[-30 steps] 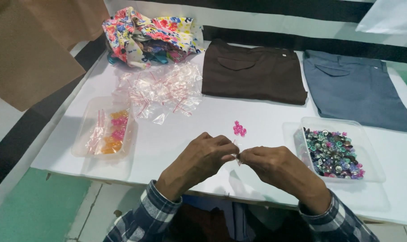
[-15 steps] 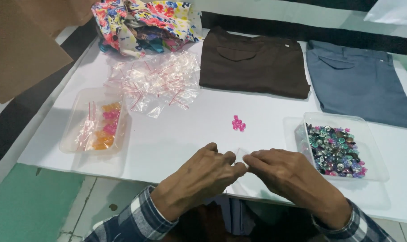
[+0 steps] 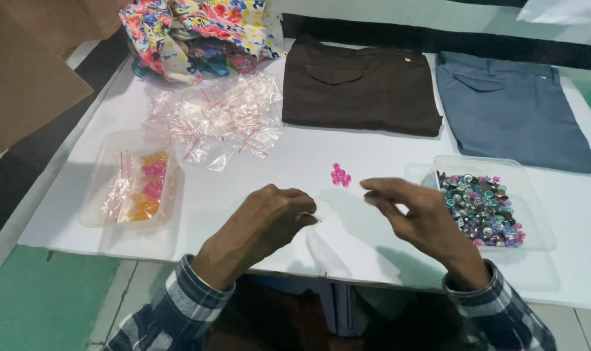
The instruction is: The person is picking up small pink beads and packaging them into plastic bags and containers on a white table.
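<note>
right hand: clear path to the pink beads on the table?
Probably yes. The right hand hovers just right of the pink beads, with only bare white table between them; the left hand sits lower left.

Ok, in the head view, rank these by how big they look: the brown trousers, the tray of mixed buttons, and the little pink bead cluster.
1. Brown trousers, largest, though farthest away.
2. Tray of mixed buttons.
3. Pink bead cluster, by far the smallest.

Two folded trousers [image 3: 362,84], two clear trays [image 3: 127,179], perhaps five pink beads [image 3: 340,175].
</note>
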